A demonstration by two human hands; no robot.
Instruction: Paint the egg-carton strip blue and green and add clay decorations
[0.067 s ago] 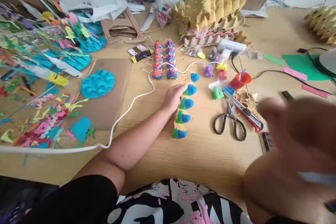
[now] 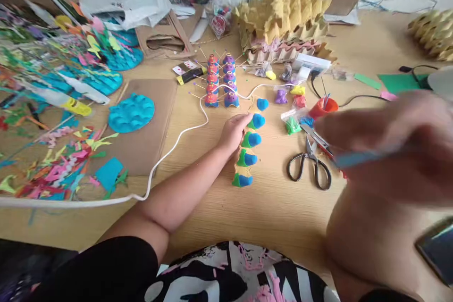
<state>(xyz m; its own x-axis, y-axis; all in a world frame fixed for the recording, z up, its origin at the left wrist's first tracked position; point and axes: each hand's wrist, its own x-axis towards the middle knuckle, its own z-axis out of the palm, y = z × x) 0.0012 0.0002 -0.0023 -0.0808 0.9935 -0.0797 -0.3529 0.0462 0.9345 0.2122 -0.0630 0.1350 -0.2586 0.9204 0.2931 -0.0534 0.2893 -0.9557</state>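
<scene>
My left hand (image 2: 236, 131) reaches across the wood table with its fingers closed on an egg-carton strip (image 2: 244, 160). The strip's cups are coated in blue and green, and the fingers hide part of its left side. My right hand (image 2: 385, 146) is large and smeared by motion, raised close to the camera at the right. A thin blue stick-like thing (image 2: 357, 158) shows in its grip; its exact kind is blurred. Black-handled scissors (image 2: 310, 165) lie between the strip and my right hand. A box cutter (image 2: 314, 137) lies partly behind that hand.
Two finished-looking strips, red (image 2: 212, 79) and purple (image 2: 230, 79), stand behind my left hand. A white cord (image 2: 180, 138) crosses the table. A red cup (image 2: 323, 106) and a bag of green clay (image 2: 292, 125) are at right. Cardboard (image 2: 148, 151) and paper scraps lie left.
My right hand has moved up and to the left, bringing the blue stick-like thing more into view and covering more of the box cutter. My left hand stays on the strip.
</scene>
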